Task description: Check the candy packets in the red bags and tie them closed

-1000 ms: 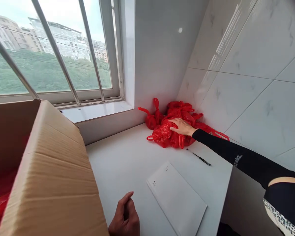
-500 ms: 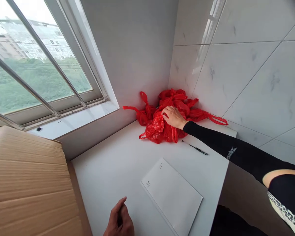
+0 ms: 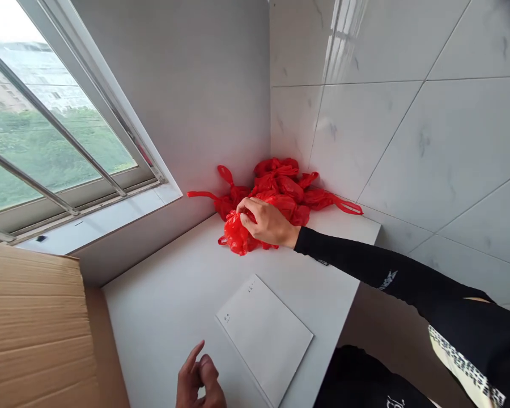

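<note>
My right hand (image 3: pixel 268 222) pinches a crumpled red plastic bag (image 3: pixel 237 237) between thumb and fingers, at the front of a heap of red plastic bags (image 3: pixel 280 184) in the corner of the white table (image 3: pixel 157 294). Part of the held bag is hidden behind the hand. Low in the view, my left hand (image 3: pixel 199 378) is over the table's near part, fingers loosely bent and apart, with nothing in it. Between my hands lies a white sheet or thin pad of paper (image 3: pixel 266 340) with small handwriting along one end.
A cardboard box (image 3: pixel 32 328) stands at the left of the table. Above it are a window sill (image 3: pixel 110 221) and a barred window. A tiled wall (image 3: pixel 378 130) rises behind the right side. Only a bit of a black pen (image 3: pixel 323 262) shows below my right sleeve.
My right hand has drawn one red bag a little toward me from the heap, and its forearm now covers most of the pen. The left thumb and index finger have spread. The view has shifted right.
</note>
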`<state>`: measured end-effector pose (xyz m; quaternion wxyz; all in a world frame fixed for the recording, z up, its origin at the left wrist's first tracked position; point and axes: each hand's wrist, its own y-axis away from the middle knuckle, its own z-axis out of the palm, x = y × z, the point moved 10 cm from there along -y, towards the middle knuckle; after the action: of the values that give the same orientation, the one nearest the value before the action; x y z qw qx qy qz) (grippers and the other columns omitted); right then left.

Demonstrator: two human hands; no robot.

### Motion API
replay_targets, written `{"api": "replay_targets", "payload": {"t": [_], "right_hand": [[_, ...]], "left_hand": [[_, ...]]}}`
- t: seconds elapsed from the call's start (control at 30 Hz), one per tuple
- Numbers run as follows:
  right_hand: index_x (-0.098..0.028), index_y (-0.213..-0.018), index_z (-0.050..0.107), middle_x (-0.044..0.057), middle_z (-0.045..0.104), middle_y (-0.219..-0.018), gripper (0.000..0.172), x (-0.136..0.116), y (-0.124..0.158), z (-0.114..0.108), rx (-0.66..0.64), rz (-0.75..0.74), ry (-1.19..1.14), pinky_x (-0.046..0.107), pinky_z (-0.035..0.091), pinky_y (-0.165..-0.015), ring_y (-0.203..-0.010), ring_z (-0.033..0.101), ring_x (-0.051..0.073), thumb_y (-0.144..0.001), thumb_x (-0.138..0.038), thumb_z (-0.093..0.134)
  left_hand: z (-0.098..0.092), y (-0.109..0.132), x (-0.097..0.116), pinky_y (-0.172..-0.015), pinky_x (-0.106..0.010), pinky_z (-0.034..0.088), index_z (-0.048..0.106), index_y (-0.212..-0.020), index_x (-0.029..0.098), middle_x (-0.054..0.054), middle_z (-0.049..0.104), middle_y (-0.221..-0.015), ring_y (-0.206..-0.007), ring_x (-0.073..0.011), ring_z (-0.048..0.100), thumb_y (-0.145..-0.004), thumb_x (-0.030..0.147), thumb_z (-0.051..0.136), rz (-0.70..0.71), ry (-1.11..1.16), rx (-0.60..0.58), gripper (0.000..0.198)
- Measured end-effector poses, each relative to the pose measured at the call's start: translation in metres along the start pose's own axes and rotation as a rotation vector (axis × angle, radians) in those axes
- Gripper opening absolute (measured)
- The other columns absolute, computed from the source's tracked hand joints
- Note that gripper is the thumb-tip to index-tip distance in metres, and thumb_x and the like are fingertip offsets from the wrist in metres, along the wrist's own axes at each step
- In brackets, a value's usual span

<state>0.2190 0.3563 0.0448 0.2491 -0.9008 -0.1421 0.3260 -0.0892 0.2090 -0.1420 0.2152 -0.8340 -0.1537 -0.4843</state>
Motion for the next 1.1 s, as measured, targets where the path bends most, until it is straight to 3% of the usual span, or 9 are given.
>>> {"api": "replay_targets", "payload": {"t": [0.13, 0.33, 0.47, 0.63, 0.8, 0.87, 0.97, 1.1], "right_hand": [[-0.021, -0.096, 0.057, 0.002, 0.070, -0.095, 0.010, -0.001, 0.038, 0.029, -0.120, 0.128, -0.222, 0.025, 0.052, -0.075, -0.084, 0.066, 0.013, -0.097, -0.024, 0.047], [-0.019, -0.095, 0.057, 0.003, 0.067, -0.095, 0.007, -0.021, 0.085, 0.075, -0.186, 0.140, -0.270, 0.027, 0.050, -0.081, -0.087, 0.063, 0.014, -0.095, -0.020, 0.050], [-0.020, -0.102, 0.061, 0.005, 0.064, -0.105, 0.011, -0.041, 0.095, 0.098, -0.238, 0.069, -0.194, 0.028, 0.047, -0.077, -0.088, 0.060, 0.016, -0.096, -0.023, 0.052], [-0.019, -0.104, 0.062, 0.005, 0.064, -0.105, 0.014, -0.036, 0.100, 0.121, -0.301, 0.052, -0.135, 0.028, 0.047, -0.070, -0.084, 0.060, 0.016, -0.097, -0.025, 0.051], [-0.018, -0.107, 0.062, 0.007, 0.065, -0.108, 0.015, -0.029, 0.113, 0.145, -0.357, 0.080, -0.092, 0.029, 0.050, -0.071, -0.087, 0.063, 0.017, -0.097, -0.023, 0.052], [-0.017, -0.110, 0.061, 0.008, 0.064, -0.111, 0.017, -0.030, 0.117, 0.152, -0.375, 0.080, -0.072, 0.029, 0.051, -0.070, -0.090, 0.063, 0.017, -0.098, -0.023, 0.051], [-0.017, -0.115, 0.059, 0.010, 0.062, -0.114, 0.020, -0.035, 0.122, 0.158, -0.396, 0.032, -0.038, 0.029, 0.052, -0.066, -0.093, 0.062, 0.019, -0.100, -0.025, 0.048], [-0.014, -0.116, 0.058, 0.012, 0.059, -0.113, 0.023, -0.042, 0.133, 0.166, -0.442, -0.079, 0.020, 0.030, 0.051, -0.062, -0.095, 0.059, 0.023, -0.097, -0.013, 0.045]], "left_hand": [[0.031, 0.040, 0.029, -0.062, -0.024, 0.052, 0.069, -0.114, 0.021, 0.000, 0.064, -0.077, -0.067, -0.0143, 0.062, -0.086, 0.048, 0.062, -0.050, 0.153, -0.225, 0.040], [0.088, 0.102, 0.099, -0.069, -0.027, 0.054, 0.067, -0.109, 0.021, -0.006, 0.068, -0.099, -0.083, -0.0171, 0.066, -0.095, 0.043, 0.057, 0.031, 0.255, -0.483, 0.028], [0.108, 0.117, 0.111, -0.069, -0.027, 0.054, 0.062, -0.099, 0.022, -0.003, 0.067, -0.092, -0.083, -0.0158, 0.065, -0.096, 0.038, 0.058, 0.039, 0.270, -0.482, 0.017], [0.100, 0.102, 0.101, -0.062, -0.025, 0.049, 0.061, -0.083, 0.022, 0.003, 0.062, -0.074, -0.064, -0.0121, 0.057, -0.092, 0.031, 0.058, 0.182, 0.106, -0.277, 0.013], [0.064, 0.061, 0.073, -0.066, -0.031, 0.042, 0.057, -0.082, 0.022, 0.004, 0.053, -0.068, -0.061, -0.0132, 0.049, -0.085, 0.020, 0.059, 0.101, -0.066, 0.044, 0.003], [0.060, 0.056, 0.071, -0.065, -0.030, 0.043, 0.058, -0.083, 0.022, 0.004, 0.054, -0.069, -0.060, -0.0132, 0.049, -0.085, 0.021, 0.059, 0.092, -0.085, 0.014, 0.002], [0.064, 0.068, 0.081, -0.064, -0.029, 0.046, 0.060, -0.094, 0.024, 0.002, 0.060, -0.081, -0.067, -0.0142, 0.055, -0.086, 0.026, 0.062, 0.130, -0.063, -0.158, 0.009], [0.056, 0.095, 0.123, -0.084, -0.038, 0.050, 0.058, -0.120, 0.022, -0.008, 0.059, -0.113, -0.099, -0.0224, 0.059, -0.090, 0.023, 0.059, 0.361, -0.080, -0.162, 0.031]]}}
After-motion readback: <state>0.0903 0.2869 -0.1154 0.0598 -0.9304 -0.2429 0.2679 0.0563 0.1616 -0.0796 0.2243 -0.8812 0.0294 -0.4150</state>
